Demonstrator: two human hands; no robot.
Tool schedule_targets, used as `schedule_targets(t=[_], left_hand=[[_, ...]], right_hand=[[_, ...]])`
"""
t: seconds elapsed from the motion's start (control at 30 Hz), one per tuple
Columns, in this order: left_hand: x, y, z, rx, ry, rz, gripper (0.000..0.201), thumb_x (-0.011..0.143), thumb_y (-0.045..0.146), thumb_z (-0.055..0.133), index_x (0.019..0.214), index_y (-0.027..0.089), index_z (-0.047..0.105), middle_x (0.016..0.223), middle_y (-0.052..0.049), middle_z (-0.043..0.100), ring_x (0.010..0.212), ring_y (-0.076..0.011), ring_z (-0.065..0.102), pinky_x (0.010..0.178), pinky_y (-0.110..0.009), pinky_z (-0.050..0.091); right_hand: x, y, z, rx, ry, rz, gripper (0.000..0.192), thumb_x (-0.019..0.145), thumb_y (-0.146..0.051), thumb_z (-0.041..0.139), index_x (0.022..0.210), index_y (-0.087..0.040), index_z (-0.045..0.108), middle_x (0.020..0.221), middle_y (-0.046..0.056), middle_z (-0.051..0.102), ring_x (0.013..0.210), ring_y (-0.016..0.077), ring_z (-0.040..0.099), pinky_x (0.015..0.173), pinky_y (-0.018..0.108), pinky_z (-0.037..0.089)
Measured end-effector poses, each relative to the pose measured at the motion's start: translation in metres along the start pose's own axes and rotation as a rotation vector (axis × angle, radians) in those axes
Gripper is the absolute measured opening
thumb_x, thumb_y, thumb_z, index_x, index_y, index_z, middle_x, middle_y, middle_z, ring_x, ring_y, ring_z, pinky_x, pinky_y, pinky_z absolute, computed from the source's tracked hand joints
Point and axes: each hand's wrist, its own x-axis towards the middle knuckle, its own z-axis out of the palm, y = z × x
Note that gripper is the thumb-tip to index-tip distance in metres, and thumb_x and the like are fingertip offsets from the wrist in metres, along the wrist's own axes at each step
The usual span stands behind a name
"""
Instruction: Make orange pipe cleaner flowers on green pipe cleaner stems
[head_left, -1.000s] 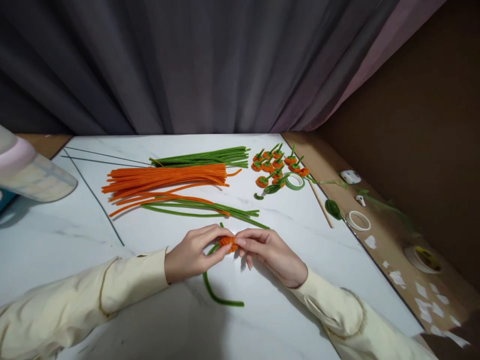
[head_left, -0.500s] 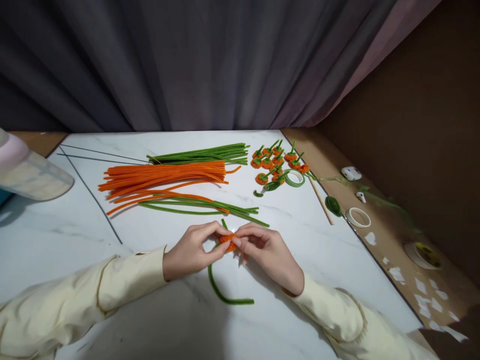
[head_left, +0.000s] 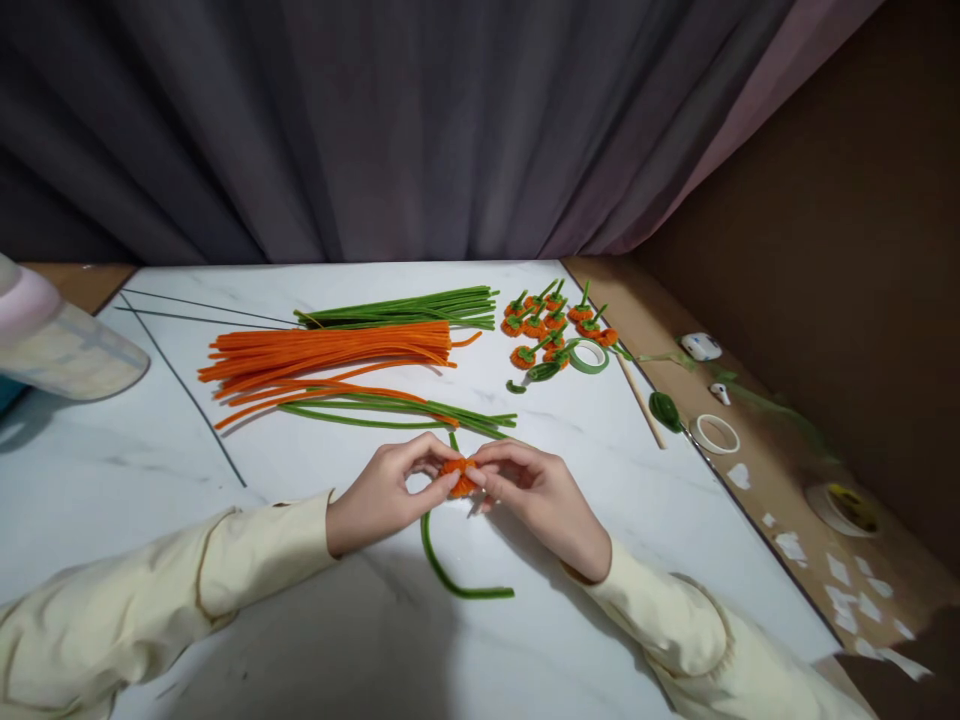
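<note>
Between both hands is a small orange pipe-cleaner pumpkin [head_left: 459, 478], pinched from either side. My left hand [head_left: 394, 490] grips its left edge with thumb and fingers. On its right edge, my right hand [head_left: 536, 490] does the same. A green pipe cleaner [head_left: 442, 578] curves down from the pumpkin toward me, its end bent to the right, and a short green end shows above it. Beyond my hands lie several loose green pipe cleaners [head_left: 360, 407], a bundle of orange pipe cleaners [head_left: 330, 352] and a bundle of green pipe cleaners [head_left: 405, 306].
Several small orange pumpkins with green stems [head_left: 534, 325] stand at the back right beside a roll of green tape [head_left: 589, 356]. A wooden stick [head_left: 643, 405], a white tape roll [head_left: 715, 434] and paper scraps [head_left: 791, 547] lie rightward. A translucent bottle [head_left: 75, 340] is far left.
The pumpkin has shifted slightly right and up between my fingers, and its hanging green pipe cleaner has moved a little the same way. Both hands keep their pinch.
</note>
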Motion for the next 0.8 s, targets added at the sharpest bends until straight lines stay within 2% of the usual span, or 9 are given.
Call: schedule_targets(t=[0.07, 0.2, 0.3, 0.47, 0.8], left_hand=[[0.0006, -0.0004, 0.0002, -0.049, 0.004, -0.044, 0.011, 0.082, 0.021, 0.054, 0.089, 0.013, 0.057, 0.080, -0.005, 0.066, 0.074, -0.0142, 0.064, 0.070, -0.025, 0.052], [0.0009, -0.0005, 0.0010, -0.136, 0.004, -0.101, 0.013, 0.081, 0.022, 0.055, 0.089, 0.012, 0.056, 0.081, -0.006, 0.066, 0.076, -0.0147, 0.064, 0.072, -0.026, 0.052], [0.0008, -0.0003, 0.0012, -0.178, 0.004, -0.120, 0.014, 0.080, 0.022, 0.057, 0.089, 0.012, 0.056, 0.083, -0.006, 0.066, 0.078, -0.0147, 0.064, 0.072, -0.026, 0.052], [0.0004, 0.0005, 0.0008, -0.206, -0.008, -0.121, 0.014, 0.080, 0.022, 0.057, 0.090, 0.012, 0.056, 0.085, -0.006, 0.066, 0.079, -0.0143, 0.064, 0.073, -0.027, 0.052], [0.0004, -0.0009, 0.0023, -0.222, 0.009, -0.148, 0.014, 0.080, 0.024, 0.058, 0.089, 0.013, 0.055, 0.082, -0.005, 0.064, 0.079, -0.0142, 0.063, 0.074, -0.027, 0.051]], right_hand=[[-0.0014, -0.0023, -0.0014, -0.093, 0.018, -0.052, 0.022, 0.079, -0.036, 0.061, 0.084, -0.016, 0.067, 0.082, 0.005, 0.062, 0.063, 0.0123, 0.061, 0.056, 0.025, 0.055], [-0.0068, -0.0005, -0.0020, -0.450, 0.059, -0.329, 0.017, 0.083, -0.026, 0.058, 0.095, -0.018, 0.065, 0.094, 0.007, 0.064, 0.081, 0.0161, 0.062, 0.069, 0.026, 0.054], [-0.0094, 0.0025, -0.0002, -0.573, 0.034, -0.459, 0.018, 0.086, -0.020, 0.053, 0.101, -0.018, 0.064, 0.095, 0.008, 0.065, 0.087, 0.0165, 0.061, 0.077, 0.028, 0.052], [-0.0102, 0.0028, 0.0016, -0.610, 0.018, -0.506, 0.019, 0.088, -0.019, 0.049, 0.101, -0.017, 0.064, 0.096, 0.009, 0.063, 0.087, 0.0163, 0.062, 0.077, 0.027, 0.052], [-0.0102, 0.0034, 0.0031, -0.599, 0.012, -0.493, 0.020, 0.088, -0.018, 0.049, 0.101, -0.017, 0.064, 0.096, 0.009, 0.063, 0.087, 0.0159, 0.061, 0.078, 0.027, 0.052]])
